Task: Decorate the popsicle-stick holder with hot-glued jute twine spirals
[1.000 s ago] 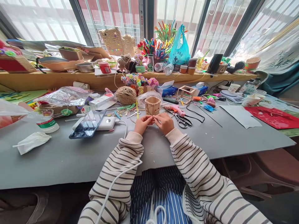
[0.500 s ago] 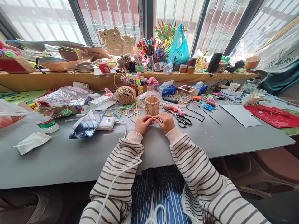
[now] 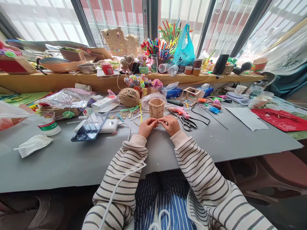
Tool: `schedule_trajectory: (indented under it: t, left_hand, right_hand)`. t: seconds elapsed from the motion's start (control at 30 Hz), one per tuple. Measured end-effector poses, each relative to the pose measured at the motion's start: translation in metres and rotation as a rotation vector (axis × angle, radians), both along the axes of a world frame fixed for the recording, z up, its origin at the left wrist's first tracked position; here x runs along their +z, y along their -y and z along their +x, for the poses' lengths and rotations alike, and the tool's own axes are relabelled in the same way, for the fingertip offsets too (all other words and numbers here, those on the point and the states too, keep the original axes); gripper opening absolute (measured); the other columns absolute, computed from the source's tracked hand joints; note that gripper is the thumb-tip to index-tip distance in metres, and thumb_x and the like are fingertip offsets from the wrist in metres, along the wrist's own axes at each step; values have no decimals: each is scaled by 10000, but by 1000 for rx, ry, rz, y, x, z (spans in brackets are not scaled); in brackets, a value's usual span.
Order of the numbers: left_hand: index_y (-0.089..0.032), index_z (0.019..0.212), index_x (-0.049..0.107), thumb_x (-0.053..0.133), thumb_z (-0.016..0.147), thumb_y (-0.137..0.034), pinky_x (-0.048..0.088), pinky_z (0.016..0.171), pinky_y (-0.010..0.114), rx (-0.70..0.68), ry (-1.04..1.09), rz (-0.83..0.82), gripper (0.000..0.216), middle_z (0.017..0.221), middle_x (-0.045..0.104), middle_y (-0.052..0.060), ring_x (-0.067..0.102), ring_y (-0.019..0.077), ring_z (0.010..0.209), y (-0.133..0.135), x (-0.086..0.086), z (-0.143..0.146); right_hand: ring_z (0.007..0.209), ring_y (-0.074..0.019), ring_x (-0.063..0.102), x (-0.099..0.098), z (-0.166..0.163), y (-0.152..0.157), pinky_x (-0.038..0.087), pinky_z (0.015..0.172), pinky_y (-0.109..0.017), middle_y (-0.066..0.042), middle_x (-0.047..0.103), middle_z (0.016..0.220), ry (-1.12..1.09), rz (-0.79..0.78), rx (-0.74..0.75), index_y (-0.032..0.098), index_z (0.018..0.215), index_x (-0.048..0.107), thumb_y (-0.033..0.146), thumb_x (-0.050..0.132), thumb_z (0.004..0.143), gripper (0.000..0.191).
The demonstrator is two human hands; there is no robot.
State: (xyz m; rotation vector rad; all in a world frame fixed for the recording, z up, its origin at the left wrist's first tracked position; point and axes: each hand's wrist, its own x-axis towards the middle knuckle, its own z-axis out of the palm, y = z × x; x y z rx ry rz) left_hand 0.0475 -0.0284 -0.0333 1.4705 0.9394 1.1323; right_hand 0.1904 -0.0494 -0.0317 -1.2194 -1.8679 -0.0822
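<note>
My left hand (image 3: 147, 127) and my right hand (image 3: 170, 125) meet at the fingertips over the grey table, both pinched closed. Whatever lies between the fingers is too small to make out. Just behind them stands a small many-sided wooden pot (image 3: 156, 108), upright and open at the top, with twine-like trim on its wall. To the right of my right hand lie a pink hot glue gun (image 3: 180, 112) and black-handled scissors (image 3: 188, 123). Beyond my left hand are small white-handled scissors (image 3: 139, 115) and a ball of brown twine (image 3: 129, 97).
A phone (image 3: 90, 127) leans on a white power bank (image 3: 109, 126) at left, its white cable running to my left sleeve. White paper (image 3: 247, 118) and a red sheet (image 3: 280, 118) lie at right. A cluttered wooden ledge (image 3: 105, 81) spans the back.
Almost nothing differs. Both hands keep their pinch in front of the wooden pot, with at most a slight shift of the fingers.
</note>
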Motion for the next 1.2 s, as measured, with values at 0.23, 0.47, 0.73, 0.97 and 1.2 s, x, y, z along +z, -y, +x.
schedule_trajectory:
  t: [0.23,0.47,0.73,0.97,1.2]
  left_hand:
    - [-143,751,605,627,615,-338,497,654,283,12,-18,18,239,661,650,19,609,131,601,1,0,0]
    - [-136,748,607,614,628,-309,496,640,268,1,-34,39,211,669,637,19,597,119,591,3,2,1]
    - [-136,737,608,618,619,-334,496,616,271,-37,-47,70,230,674,626,19,586,124,587,3,1,2]
    - [-140,717,580,610,623,-363,495,595,269,-52,-53,92,244,628,597,4,574,119,561,5,2,2]
    - [-142,713,579,606,630,-364,492,586,264,-66,-74,109,239,638,600,6,570,116,555,5,3,2]
  right_hand:
    - [622,-139,539,2,0,2,430,608,-257,-52,649,718,-85,-36,5,156,775,654,247,480,794,197]
    - [603,-137,522,4,0,2,419,629,-272,-48,634,700,-129,-70,26,159,730,638,242,523,761,145]
    - [619,-129,520,3,-2,1,421,595,-252,-35,594,695,-212,-120,58,170,704,570,282,483,771,157]
    - [670,-137,499,2,-3,-1,411,651,-266,-29,545,708,-240,-159,65,189,718,482,311,379,806,183]
    - [632,-124,503,4,-2,0,412,620,-244,-20,551,690,-273,-203,51,186,733,476,414,353,815,272]
